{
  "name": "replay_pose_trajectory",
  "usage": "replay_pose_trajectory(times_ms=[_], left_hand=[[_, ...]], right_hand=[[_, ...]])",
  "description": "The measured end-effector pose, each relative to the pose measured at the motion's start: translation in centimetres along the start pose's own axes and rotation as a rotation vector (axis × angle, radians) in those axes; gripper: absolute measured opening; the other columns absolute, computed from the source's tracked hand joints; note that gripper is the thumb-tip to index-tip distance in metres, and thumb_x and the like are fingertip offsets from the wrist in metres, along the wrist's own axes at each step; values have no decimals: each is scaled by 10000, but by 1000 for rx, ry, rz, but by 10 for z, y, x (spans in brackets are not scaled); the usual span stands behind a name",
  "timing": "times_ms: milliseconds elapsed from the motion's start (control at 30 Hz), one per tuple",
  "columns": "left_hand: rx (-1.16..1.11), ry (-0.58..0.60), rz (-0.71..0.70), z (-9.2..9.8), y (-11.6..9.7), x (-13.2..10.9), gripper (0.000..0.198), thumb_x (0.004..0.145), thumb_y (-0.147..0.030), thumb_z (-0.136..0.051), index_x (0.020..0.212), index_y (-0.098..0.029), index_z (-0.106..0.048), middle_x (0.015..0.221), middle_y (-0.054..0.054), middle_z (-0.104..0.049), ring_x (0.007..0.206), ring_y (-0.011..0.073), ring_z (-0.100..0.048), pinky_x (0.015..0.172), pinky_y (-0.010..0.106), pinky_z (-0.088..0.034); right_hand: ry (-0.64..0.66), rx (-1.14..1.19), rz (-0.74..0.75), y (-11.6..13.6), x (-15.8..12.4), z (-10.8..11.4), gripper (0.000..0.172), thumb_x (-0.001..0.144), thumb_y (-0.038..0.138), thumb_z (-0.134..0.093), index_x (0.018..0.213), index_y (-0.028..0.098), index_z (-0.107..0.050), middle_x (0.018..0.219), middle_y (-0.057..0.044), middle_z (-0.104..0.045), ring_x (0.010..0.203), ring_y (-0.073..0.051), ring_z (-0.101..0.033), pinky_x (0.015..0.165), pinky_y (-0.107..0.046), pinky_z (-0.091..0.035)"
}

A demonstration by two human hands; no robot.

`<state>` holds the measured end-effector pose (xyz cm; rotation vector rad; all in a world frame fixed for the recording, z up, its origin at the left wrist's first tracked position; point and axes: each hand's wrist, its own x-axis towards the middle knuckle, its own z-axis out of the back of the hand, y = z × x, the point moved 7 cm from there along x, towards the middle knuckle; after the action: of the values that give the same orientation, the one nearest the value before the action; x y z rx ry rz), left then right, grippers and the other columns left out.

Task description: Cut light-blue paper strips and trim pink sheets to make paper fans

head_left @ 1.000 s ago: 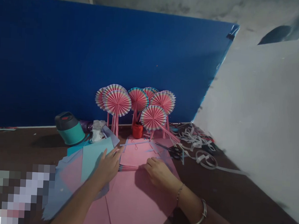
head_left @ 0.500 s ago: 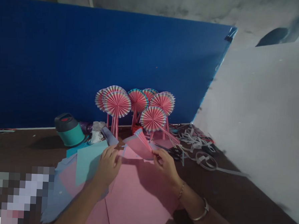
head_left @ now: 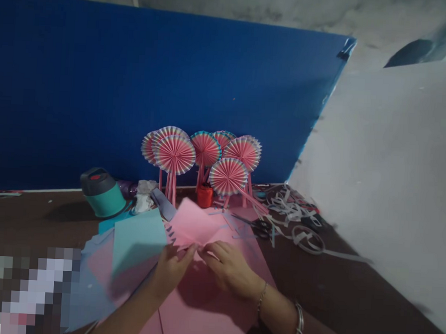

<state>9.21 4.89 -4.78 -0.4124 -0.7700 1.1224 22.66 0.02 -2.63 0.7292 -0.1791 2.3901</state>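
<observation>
Between my hands is a partly pleated pink paper [head_left: 194,222], its smooth part tilted up away from me and a folded, bluish-edged side at the left. My left hand [head_left: 173,269] pinches its near edge with thumb and fingers. Close beside it, my right hand [head_left: 232,269] has its fingertips closed on the same edge. Below lie large pink sheets [head_left: 207,315]. To the left rests a light blue sheet [head_left: 139,232] on a spread of blue and pink papers [head_left: 85,299]. The fingertips partly hide the fold.
Several pleated pink paper fans [head_left: 174,155] stand before the blue board [head_left: 100,91]. A red spool-like item [head_left: 205,196] sits beneath them. Black-handled scissors [head_left: 260,227] and curled white paper strips [head_left: 288,208] lie at the right. A teal container with a dark lid [head_left: 104,195] stands left.
The pink paper has come nearer and turned, showing its smooth side. My left hand has moved right and now grips it; my right hand has drawn nearer and left. The red item is uncovered.
</observation>
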Motion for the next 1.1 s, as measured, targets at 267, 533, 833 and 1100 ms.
replay_pose_trajectory(times_ms=[267,533,833,1100], left_hand=[[427,-23,-268,13,-18,2,381,881,-115,-389,1190,-194,-597,1002,87,-626,971,235,-551,870,391,-439],[562,386,-331,-30,-18,-9,278,877,-78,-424,1058,-189,-605,971,73,-611,911,228,-527,812,380,-415],[215,423,-153,-10,-6,-1,317,959,-221,-400,948,-239,-716,897,32,-641,885,165,-603,808,284,-442],[157,417,-74,-6,12,3,241,895,-202,-438,900,-214,-678,933,30,-684,921,184,-603,843,307,-438]], right_hand=[[-228,-195,-47,0,-13,26,432,919,168,-451,1338,265,-486,1191,-97,-624,1171,-237,-502,1004,-414,-355],[376,-128,-236,-26,-3,-16,152,859,126,-516,925,152,-650,953,-99,-656,890,-223,-529,818,-374,-349],[424,120,-402,-53,-20,-22,348,882,110,-478,1136,245,-674,887,-57,-636,856,-187,-562,741,-286,-376],[172,359,-635,-75,-30,-21,143,874,138,-526,888,164,-666,828,-40,-671,774,-161,-585,678,-249,-406]])
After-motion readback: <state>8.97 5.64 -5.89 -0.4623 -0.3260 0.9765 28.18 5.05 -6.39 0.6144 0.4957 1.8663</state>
